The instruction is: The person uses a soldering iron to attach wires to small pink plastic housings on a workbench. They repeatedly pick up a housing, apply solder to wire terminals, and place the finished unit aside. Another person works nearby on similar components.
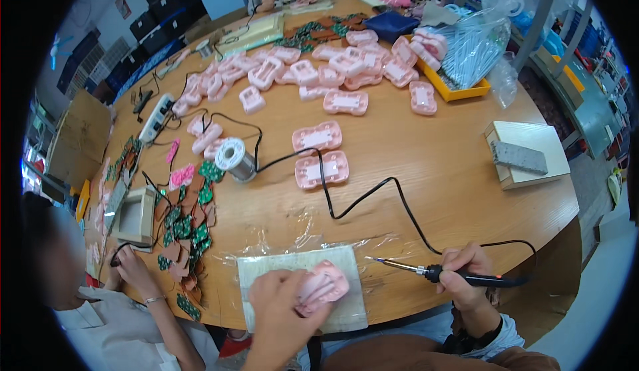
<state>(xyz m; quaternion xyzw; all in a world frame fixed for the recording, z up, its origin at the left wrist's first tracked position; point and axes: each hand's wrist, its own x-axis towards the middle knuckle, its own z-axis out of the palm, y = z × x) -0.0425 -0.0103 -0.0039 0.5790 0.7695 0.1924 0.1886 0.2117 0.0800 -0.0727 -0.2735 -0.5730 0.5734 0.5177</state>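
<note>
A pink plastic shell (324, 287) is gripped in my left hand (283, 311), tilted above a pale flat work pad (263, 268) at the table's front edge. In my right hand (466, 272) is a soldering iron (432, 274) with a black handle; its metal tip points left, toward the pad, apart from the shell. The iron's black cord runs back across the table past a solder wire spool (235, 159). Two pink shells (321, 169) lie open side up, one behind the other, beyond the pad. My fingers hide part of the held shell.
Many pink shells (266, 71) are heaped at the back. Green and brown small boards (190, 218) lie left, near a co-worker's hand (136, 271). A yellow tray (459, 93) of light-blue sticks stands back right; a grey block (519, 158) rests on a cream box (532, 171). Another person sits opposite.
</note>
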